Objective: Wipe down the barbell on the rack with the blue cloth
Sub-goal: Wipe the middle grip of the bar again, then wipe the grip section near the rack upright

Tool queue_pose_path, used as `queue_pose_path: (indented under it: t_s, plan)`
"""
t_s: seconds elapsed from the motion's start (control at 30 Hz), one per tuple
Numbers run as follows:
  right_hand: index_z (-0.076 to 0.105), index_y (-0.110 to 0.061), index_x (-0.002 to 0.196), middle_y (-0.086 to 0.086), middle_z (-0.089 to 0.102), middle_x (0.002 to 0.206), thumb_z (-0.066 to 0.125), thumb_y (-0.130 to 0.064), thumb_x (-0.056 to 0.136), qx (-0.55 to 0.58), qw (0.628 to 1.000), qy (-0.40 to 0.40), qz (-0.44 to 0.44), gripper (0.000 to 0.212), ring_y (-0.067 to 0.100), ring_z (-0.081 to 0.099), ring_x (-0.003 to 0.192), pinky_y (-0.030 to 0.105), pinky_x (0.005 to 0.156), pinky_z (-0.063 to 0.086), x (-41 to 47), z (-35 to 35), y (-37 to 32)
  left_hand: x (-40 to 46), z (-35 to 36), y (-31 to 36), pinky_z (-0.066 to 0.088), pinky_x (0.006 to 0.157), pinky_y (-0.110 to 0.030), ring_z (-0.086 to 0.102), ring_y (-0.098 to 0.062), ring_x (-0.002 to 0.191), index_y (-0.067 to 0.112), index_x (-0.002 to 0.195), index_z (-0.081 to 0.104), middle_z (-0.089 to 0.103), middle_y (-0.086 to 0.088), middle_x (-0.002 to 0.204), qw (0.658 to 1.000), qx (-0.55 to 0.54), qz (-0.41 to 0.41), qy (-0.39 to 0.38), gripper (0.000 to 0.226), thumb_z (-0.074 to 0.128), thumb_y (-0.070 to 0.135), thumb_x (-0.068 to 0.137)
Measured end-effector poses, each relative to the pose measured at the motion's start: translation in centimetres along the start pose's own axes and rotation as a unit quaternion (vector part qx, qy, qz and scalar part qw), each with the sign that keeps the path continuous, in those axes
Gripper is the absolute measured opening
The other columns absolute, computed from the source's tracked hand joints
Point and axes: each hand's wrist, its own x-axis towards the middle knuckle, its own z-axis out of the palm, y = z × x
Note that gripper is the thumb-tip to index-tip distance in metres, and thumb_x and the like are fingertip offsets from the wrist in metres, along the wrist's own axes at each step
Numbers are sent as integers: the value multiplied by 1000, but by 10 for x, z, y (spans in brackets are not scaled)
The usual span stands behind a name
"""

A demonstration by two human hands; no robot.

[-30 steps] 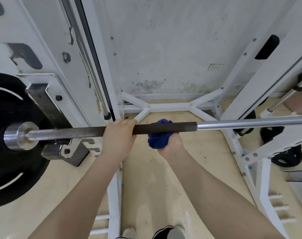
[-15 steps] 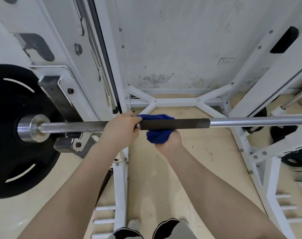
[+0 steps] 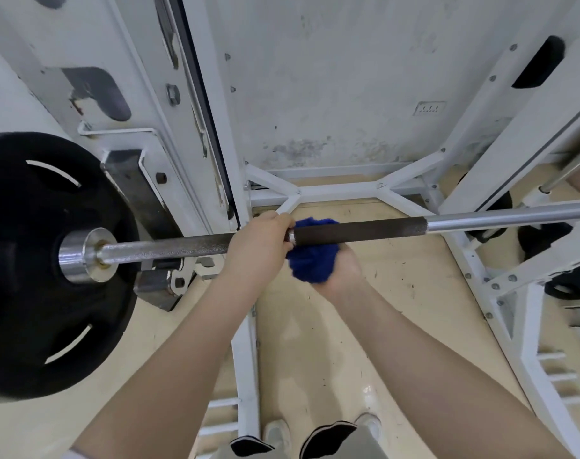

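The barbell [image 3: 374, 230] lies level across the white rack, with a dark knurled stretch in the middle and shiny steel to the right. My left hand [image 3: 258, 246] grips the bar just left of the dark stretch. Right beside it, my right hand [image 3: 343, 266] holds the bunched blue cloth [image 3: 311, 260] wrapped around the bar from below. The two hands nearly touch. The cloth hides my right fingers.
A black weight plate [image 3: 33, 260] sits on the bar's left end by a steel collar [image 3: 83, 255]. White rack uprights [image 3: 195, 111] and floor braces [image 3: 341, 190] stand behind. More plates [image 3: 566, 286] lie low at the right. My shoes [image 3: 278, 435] show on the tan floor.
My right hand has slid the cloth leftward along the bar until it meets my left hand. The view has shifted so the plate and bar sit further right.
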Motion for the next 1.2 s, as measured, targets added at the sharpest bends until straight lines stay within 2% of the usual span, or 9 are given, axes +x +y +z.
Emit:
queue_pose_path:
  t_s: [0.13,0.3,0.47,0.6,0.7,0.83,0.97,1.1,1.2]
  plan:
    - [46,-21,79,-5,52,65,31,-28,98,3,979,166,-115,25,7,45,56,19,53,42,2,-25,-17,-5,4,-2,48,82,-42,52,-26,104,15,118,53,55,-5,116,1000,-19,13,21,27,50,17,92]
    - [59,-11,76,8,66,59,44,-23,96,-69,987,141,-33,28,16,62,61,26,59,45,14,21,32,-8,10,0,48,84,-42,49,-24,110,18,122,52,53,-3,118,999,-16,7,41,31,48,14,92]
    - [52,-23,72,-3,56,67,50,-16,83,171,975,128,63,13,11,53,65,21,59,38,0,-3,2,-10,19,0,45,80,-38,49,-26,107,14,122,51,53,-6,116,997,-10,30,73,29,46,12,93]
    - [36,-20,55,1,32,45,43,-10,71,178,973,146,25,20,12,23,43,15,44,21,-32,-33,-40,-15,27,1,43,79,-38,52,-29,102,10,120,54,58,-9,113,992,-10,32,125,27,48,10,93]
    - [45,-21,75,-2,49,68,39,-21,89,235,960,137,-60,15,14,47,62,22,60,40,-45,-54,-51,-17,33,4,44,76,-38,57,-36,95,2,110,60,63,-16,103,985,-12,39,166,26,53,-4,85]
    - [57,-11,105,3,62,77,41,-42,93,43,968,219,-117,36,18,56,70,30,63,46,-73,-85,-76,-23,44,24,43,97,-46,51,-40,117,-3,112,58,61,-20,110,975,-48,65,206,35,60,-6,78]
    - [57,-11,117,14,66,104,54,-36,91,-127,969,182,-111,36,32,65,84,39,82,54,-118,-113,-109,-31,61,78,30,105,-30,48,-32,124,0,116,57,59,-16,122,970,-127,100,182,35,56,5,82]
    - [60,-9,101,4,67,90,62,-23,89,-386,881,221,-164,18,20,66,76,28,61,52,-165,-138,-146,-27,84,146,44,98,-35,55,-22,111,13,117,58,59,-4,120,974,-165,116,107,33,50,19,86]
    - [59,-2,106,6,65,100,62,-13,88,-476,829,214,-200,22,19,61,91,27,71,49,-196,-172,-178,-28,103,204,32,88,-15,52,-17,115,15,123,54,56,0,124,974,-187,107,63,33,53,16,90]
